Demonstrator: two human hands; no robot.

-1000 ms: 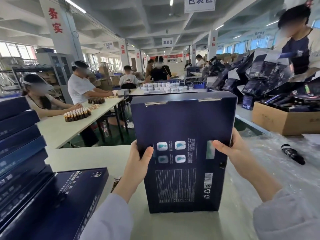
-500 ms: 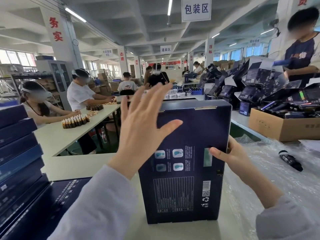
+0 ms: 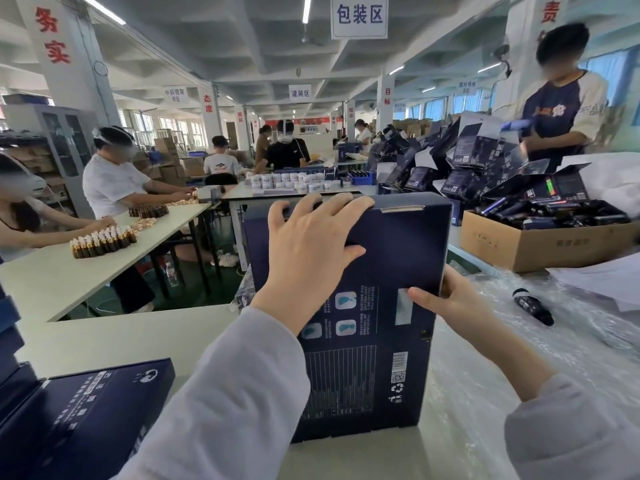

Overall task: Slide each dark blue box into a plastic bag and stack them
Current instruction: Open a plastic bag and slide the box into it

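A dark blue box (image 3: 391,258) stands upright on its lower edge on the white table (image 3: 114,337) in front of me, printed back facing me. My left hand (image 3: 308,251) lies over its upper left part, fingers curled over the top edge and thumb on the back face. My right hand (image 3: 446,303) grips the box's right edge, thumb across the back. Clear plastic bags (image 3: 540,344) lie spread on the table at the right. Another dark blue box (image 3: 83,417) lies flat at the lower left.
A stack of dark blue boxes (image 3: 8,327) rises at the far left edge. A small dark bottle (image 3: 533,306) rests on the plastic. A cardboard carton (image 3: 540,240) of dark items sits at the back right, a person standing behind it. Other workers sit at tables behind.
My left hand let go of the box's left edge, rose open, then came down over the box's top edge. My right hand kept its hold on the right edge.
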